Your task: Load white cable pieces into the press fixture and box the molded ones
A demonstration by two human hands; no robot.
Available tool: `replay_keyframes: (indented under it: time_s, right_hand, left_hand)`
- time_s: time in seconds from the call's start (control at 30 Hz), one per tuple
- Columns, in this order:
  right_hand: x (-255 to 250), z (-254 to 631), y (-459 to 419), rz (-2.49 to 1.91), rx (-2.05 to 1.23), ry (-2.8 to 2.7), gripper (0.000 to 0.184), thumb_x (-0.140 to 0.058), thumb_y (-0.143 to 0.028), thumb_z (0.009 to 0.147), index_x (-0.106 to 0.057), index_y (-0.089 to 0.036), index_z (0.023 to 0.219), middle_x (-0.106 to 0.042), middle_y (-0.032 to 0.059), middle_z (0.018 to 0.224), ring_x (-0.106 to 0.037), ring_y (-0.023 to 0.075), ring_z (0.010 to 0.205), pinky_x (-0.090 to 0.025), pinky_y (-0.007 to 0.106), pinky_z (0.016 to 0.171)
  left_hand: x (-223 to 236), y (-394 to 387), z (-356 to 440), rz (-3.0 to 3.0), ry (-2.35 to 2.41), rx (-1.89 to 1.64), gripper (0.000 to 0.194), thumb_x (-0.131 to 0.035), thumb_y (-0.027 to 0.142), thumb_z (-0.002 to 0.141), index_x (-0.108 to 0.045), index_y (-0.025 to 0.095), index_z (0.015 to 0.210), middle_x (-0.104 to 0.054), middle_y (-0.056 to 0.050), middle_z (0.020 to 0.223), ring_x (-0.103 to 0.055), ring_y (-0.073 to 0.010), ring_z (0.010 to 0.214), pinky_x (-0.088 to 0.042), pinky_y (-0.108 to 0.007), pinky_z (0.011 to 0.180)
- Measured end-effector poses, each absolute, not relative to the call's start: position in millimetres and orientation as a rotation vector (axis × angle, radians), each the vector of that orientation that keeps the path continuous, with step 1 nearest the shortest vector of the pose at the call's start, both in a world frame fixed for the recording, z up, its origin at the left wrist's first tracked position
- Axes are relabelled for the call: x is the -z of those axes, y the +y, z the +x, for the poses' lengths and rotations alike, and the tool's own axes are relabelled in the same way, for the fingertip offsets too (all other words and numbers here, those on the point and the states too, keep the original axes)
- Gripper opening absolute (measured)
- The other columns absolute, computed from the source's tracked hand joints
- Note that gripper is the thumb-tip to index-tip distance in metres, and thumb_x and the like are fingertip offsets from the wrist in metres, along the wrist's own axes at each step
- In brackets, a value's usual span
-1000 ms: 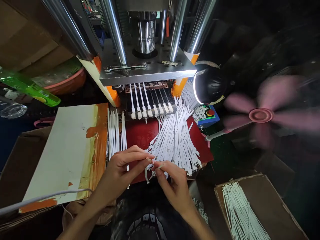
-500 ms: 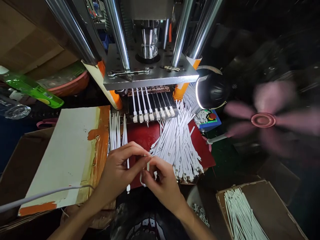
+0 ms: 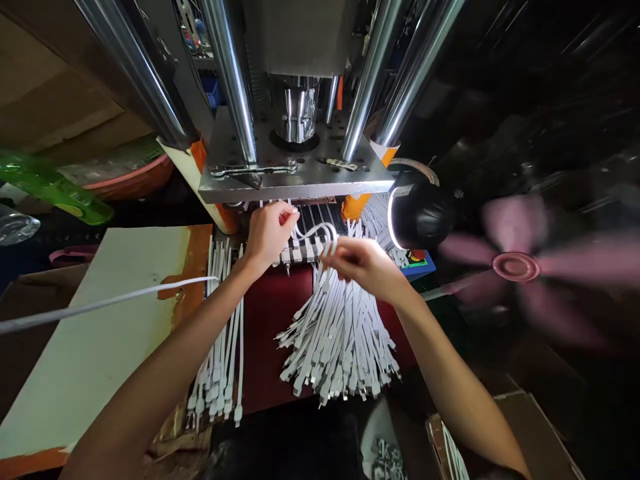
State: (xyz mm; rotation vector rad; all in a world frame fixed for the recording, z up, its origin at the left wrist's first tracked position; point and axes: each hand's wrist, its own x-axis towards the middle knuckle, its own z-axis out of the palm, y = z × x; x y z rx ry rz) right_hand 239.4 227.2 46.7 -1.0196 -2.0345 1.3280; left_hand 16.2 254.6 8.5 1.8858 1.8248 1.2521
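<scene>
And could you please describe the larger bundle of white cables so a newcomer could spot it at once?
Below the thick grey metal plate, find the dark red surface. The larger bundle of white cables lies toward its right, below the right hand; unlike the narrower white bundle at left, it spreads into a broad fan.

Workshop or sm. factory: 1 big press [image 3: 306, 40] w/ polished steel posts [image 3: 231, 87], 1 wrench [image 3: 255, 170] lying on its metal plate [image 3: 300, 191], loads of white cables [image 3: 345, 340] on red worktop [image 3: 273, 327], 1 work lamp [image 3: 425, 213], blue ctrl box [image 3: 420, 271] w/ red btn [image 3: 417, 255], cardboard box [image 3: 537, 427] & 1 pink fan [image 3: 517, 266] nearby.
</scene>
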Motion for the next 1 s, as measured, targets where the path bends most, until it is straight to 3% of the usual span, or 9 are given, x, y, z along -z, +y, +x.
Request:
replay_keyframes:
  time_s: [0.13,0.23,0.33,0.57,0.7,0.83,0.9,1.0]
  right_hand:
    - [-30,213,297,-0.953,-1.278,-2.082,0.035,-0.067,-0.051,0.090,-0.064,-0.017,0.081,-0.060,-0.0031,0.062,-0.049,0.0101,0.051,-0.036,0.021,0.050]
    - [-15,200,325,-0.907,-1.164,-2.164,0.033,-0.067,-0.046,0.090,-0.068,-0.015,0.081,-0.063,-0.0010,0.070,-0.050,0.0103,0.058,-0.038,0.021,0.057]
    - [-7,196,336,-0.910,-1.093,-2.203,0.025,-0.065,-0.036,0.091,-0.069,-0.015,0.079,-0.061,-0.0018,0.069,-0.048,0.0098,0.058,-0.038,0.022,0.059]
    - [-5,202,335,-0.913,-1.141,-2.134,0.020,-0.065,-0.032,0.092,-0.065,-0.016,0.080,-0.052,-0.0057,0.060,-0.044,0.0086,0.050,-0.037,0.022,0.056]
    - [-6,200,336,-0.917,-1.162,-2.154,0.011,-0.066,-0.026,0.091,-0.069,-0.016,0.092,-0.063,-0.0037,0.073,-0.046,0.0077,0.050,-0.042,0.022,0.058]
    - [-10,203,316,-1.122,-0.700,-2.144,0.016,-0.065,-0.019,0.093,-0.072,-0.014,0.107,-0.070,0.0060,0.095,-0.062,0.0159,0.077,-0.051,0.028,0.077]
    - [-12,211,299,-1.141,-0.458,-2.283,0.026,-0.057,-0.014,0.097,-0.073,-0.016,0.117,-0.068,0.0104,0.107,-0.064,0.0196,0.091,-0.052,0.031,0.085]
    - [-16,217,279,-1.163,-0.187,-2.607,0.043,-0.047,-0.008,0.098,-0.069,-0.020,0.133,-0.062,0.0135,0.112,-0.064,0.0227,0.094,-0.054,0.035,0.086]
  left_hand:
    - [-3,244,10,1.938,1.778,-1.327,0.034,-0.059,0.024,0.095,-0.063,0.013,0.127,-0.069,-0.016,0.124,-0.074,-0.0217,0.096,-0.062,-0.032,0.076]
    - [0,222,0,2.429,1.437,-1.056,0.039,-0.058,0.025,0.098,-0.059,0.014,0.136,-0.058,-0.019,0.144,-0.065,-0.0270,0.125,-0.059,-0.042,0.102]
    - [2,213,-4,2.840,1.284,-0.732,0.034,-0.057,0.024,0.100,-0.064,0.010,0.130,-0.059,-0.022,0.143,-0.057,-0.0327,0.136,-0.051,-0.050,0.114]
    - [-2,222,12,3.094,1.399,-0.450,0.032,-0.055,0.027,0.102,-0.067,0.005,0.121,-0.068,-0.022,0.133,-0.061,-0.0362,0.128,-0.055,-0.053,0.103]
    - [-5,215,21,3.005,1.505,-0.438,0.039,-0.058,0.033,0.100,-0.066,0.009,0.129,-0.067,-0.021,0.135,-0.060,-0.0381,0.130,-0.053,-0.055,0.104]
    - [-1,201,34,2.883,1.672,-0.411,0.044,-0.053,0.035,0.103,-0.063,0.011,0.138,-0.062,-0.021,0.146,-0.054,-0.0379,0.138,-0.045,-0.057,0.113]
    - [1,197,41,2.815,1.767,-0.397,0.049,-0.051,0.038,0.103,-0.061,0.008,0.140,-0.055,-0.024,0.152,-0.049,-0.0396,0.143,-0.039,-0.060,0.117]
    - [0,203,47,2.716,1.818,-0.385,0.059,-0.046,0.040,0.103,-0.051,0.003,0.149,-0.049,-0.025,0.158,-0.042,-0.0380,0.149,-0.029,-0.061,0.123]
